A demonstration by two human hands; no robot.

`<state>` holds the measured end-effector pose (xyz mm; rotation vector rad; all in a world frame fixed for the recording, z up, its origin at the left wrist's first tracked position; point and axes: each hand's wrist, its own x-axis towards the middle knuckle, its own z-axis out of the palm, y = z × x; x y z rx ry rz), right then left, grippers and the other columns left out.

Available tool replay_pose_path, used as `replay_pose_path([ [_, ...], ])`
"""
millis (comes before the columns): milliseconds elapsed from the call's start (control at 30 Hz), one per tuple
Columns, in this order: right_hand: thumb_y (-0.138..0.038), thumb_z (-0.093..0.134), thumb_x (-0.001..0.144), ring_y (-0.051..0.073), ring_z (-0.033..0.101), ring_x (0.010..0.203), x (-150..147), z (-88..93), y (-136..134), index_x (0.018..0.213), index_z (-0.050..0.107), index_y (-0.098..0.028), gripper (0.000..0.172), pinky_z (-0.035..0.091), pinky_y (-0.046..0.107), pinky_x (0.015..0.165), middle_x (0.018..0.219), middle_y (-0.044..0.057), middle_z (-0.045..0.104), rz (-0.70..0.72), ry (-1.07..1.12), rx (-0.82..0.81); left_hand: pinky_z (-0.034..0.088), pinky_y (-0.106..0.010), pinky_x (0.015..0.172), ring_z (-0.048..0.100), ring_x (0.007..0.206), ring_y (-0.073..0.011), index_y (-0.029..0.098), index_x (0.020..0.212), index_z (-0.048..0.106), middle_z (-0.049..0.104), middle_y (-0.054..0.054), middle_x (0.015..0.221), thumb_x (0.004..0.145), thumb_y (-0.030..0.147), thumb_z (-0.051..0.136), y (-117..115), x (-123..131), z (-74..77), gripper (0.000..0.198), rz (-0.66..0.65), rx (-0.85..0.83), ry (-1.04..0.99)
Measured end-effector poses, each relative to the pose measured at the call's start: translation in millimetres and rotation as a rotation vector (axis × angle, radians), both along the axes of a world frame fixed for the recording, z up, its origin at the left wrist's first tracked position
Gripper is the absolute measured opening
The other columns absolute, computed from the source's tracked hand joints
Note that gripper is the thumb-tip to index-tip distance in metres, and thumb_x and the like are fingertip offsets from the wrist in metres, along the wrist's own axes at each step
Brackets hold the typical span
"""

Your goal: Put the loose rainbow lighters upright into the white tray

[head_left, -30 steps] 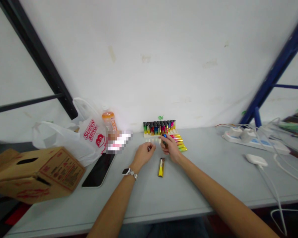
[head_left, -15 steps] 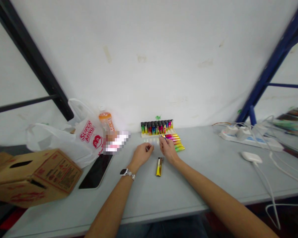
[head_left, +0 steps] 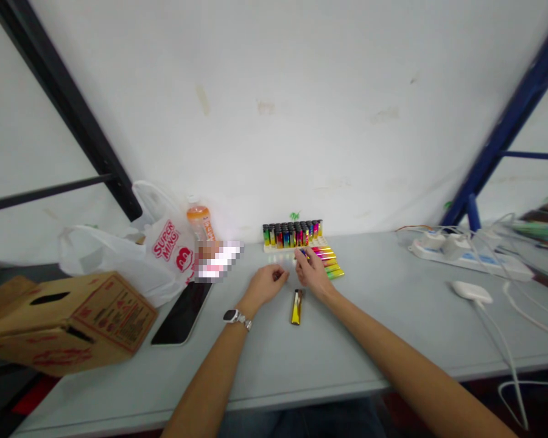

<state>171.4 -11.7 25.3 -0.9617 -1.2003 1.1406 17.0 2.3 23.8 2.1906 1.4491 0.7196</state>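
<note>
My right hand (head_left: 314, 272) is closed around a lighter (head_left: 303, 252); only a bluish, shiny end shows past the fingers. To its left, my left hand (head_left: 268, 283) has its fingers curled together, and whatever may be in them is hidden. On the desk below the hands lies a gold lighter (head_left: 296, 308). Beyond them, many black-topped, colourful lighters (head_left: 292, 236) stand in rows in a white tray (head_left: 270, 249). Several shiny lighters (head_left: 333, 263) lie side by side, fanned out, partly behind my right hand.
On the left of the grey desk (head_left: 256, 371) are a cardboard box (head_left: 73, 322), a phone (head_left: 182, 316), a plastic bag (head_left: 153, 255) and an orange-topped bottle (head_left: 200, 222). A power strip (head_left: 472, 260), a white adapter (head_left: 472, 292) and loose cables lie on the right.
My left hand has moved slightly right, closer to my right hand. My right hand stays in nearly the same place by the tray. The whole view has shifted a little.
</note>
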Motion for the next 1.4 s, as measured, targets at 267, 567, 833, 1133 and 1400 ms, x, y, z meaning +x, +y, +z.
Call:
replay_pose_path([
  [267,-0.046,0.062,0.082,0.015,0.054,0.071,14.4,17.0,22.1,0.08,0.059,-0.019,0.026,0.045,0.028,0.067,0.078,0.002,0.059,-0.204,-0.453,0.392,0.034,-0.025,0.054,0.056,0.059,-0.0149,0.018,0.067,0.064,0.065,0.0,0.065,0.058,0.072,0.07,-14.5,-3.4,10.9,0.055,-0.162,-0.114,0.099],
  [567,-0.022,0.061,0.082,0.015,0.058,0.07,-9.7,53.2,88.3,0.101,0.061,-0.017,0.02,0.04,0.026,0.069,0.08,0.002,0.067,-0.085,-0.836,0.522,0.038,-0.025,0.059,0.056,0.065,-0.0148,0.017,0.069,0.067,0.066,-0.002,0.071,0.067,0.064,0.069,-4.4,-4.9,-2.4,0.046,-0.165,-0.069,-0.006],
  [833,-0.023,0.059,0.085,0.026,0.055,0.098,-27.5,60.0,121.8,0.096,0.066,-0.019,0.014,0.029,0.038,0.09,0.093,0.008,0.07,-0.079,-1.381,0.571,0.039,-0.025,0.057,0.058,0.062,-0.0146,0.018,0.071,0.067,0.067,-0.002,0.07,0.072,0.057,0.067,-3.4,-5.4,-3.3,0.039,-0.136,-0.054,-0.019],
  [1133,-0.038,0.053,0.092,0.031,0.041,0.111,-19.9,57.8,113.9,0.106,0.074,-0.025,0.028,0.028,0.043,0.092,0.113,0.014,0.055,-0.194,-1.478,0.593,0.041,-0.029,0.066,0.063,0.07,-0.0196,0.02,0.067,0.067,0.071,-0.005,0.074,0.072,0.042,0.066,-16.6,2.5,11.7,0.022,-0.004,0.032,0.201],
  [1400,-0.041,0.053,0.092,0.028,0.046,0.113,-10.0,40.1,65.7,0.134,0.055,-0.022,0.047,0.033,0.041,0.094,0.118,0.014,0.054,-0.279,-1.292,0.555,0.039,-0.026,0.062,0.063,0.069,-0.0179,0.019,0.073,0.065,0.07,-0.005,0.076,0.081,0.037,0.06,-14.5,-0.2,15.1,0.02,-0.009,0.074,0.157],
])
